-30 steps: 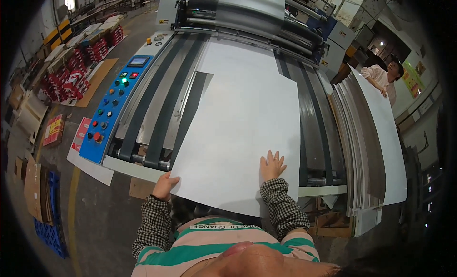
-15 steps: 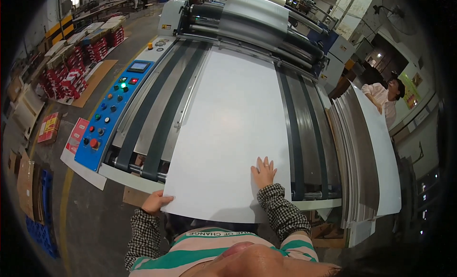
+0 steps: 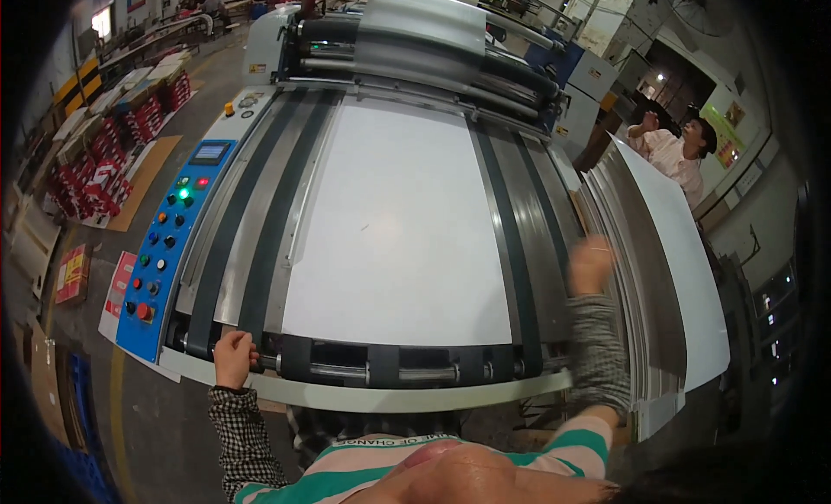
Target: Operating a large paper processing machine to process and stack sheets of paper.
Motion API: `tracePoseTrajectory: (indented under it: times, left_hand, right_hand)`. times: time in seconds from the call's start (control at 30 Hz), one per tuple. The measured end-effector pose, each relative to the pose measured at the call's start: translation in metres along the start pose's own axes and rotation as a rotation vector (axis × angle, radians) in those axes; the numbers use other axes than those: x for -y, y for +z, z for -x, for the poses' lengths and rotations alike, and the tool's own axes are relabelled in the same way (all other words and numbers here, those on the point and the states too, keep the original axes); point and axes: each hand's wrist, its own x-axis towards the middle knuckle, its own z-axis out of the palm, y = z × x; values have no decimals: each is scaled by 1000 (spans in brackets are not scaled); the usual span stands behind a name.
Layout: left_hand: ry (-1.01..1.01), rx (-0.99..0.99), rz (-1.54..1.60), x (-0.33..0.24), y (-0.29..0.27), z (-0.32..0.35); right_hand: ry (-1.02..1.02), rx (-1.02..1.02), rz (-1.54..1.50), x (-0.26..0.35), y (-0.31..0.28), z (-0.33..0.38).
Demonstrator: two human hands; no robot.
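Note:
A large white sheet [image 3: 398, 244] lies flat on the dark belts [image 3: 227, 235] of the machine, stretching back toward its rollers. Its near edge rests just behind the front roller [image 3: 338, 371]. My left hand [image 3: 232, 360] is beside that roller at the left front corner, fingers curled in with nothing visible in them. On the other side, my right hand [image 3: 592, 263] is raised over the machine's right edge, close to an upright stack of large boards [image 3: 645, 270]. Motion smears its fingers, so their hold cannot be made out. Neither hand touches the sheet.
A blue control panel [image 3: 192, 211] with buttons runs along the left side. Clear film [image 3: 421, 23] wraps the far rollers. A pale front rail [image 3: 389, 398] crosses before me. Behind the boards stands another person [image 3: 675, 158]. Red-and-white piles [image 3: 108, 171] stand on the floor far left.
The white sheet has moved forward onto the belts, away from me. My left hand has let go of its corner. My right hand has lifted off it and swung right toward the boards.

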Motion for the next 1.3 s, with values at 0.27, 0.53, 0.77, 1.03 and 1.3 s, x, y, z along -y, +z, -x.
tracePoseTrajectory:
  times: [0.27,0.53,0.77,1.03,1.3]
  left_hand:
    - [-29,306,71,-12,59,-3]
    - [161,1098,-18,-14,206,49]
    - [269,957,-511,7,189,35]
    - [-84,622,64,28,71,32]
    - [-253,535,123,44,36,63]
  right_hand:
    - [600,480,369,-242,-33,69]
    - [123,685,-397,60,17,137]
    - [231,572,-1029,271,-79,153]
    - [256,606,-805,201,-26,185]
    - [175,887,-602,162,-80,207]
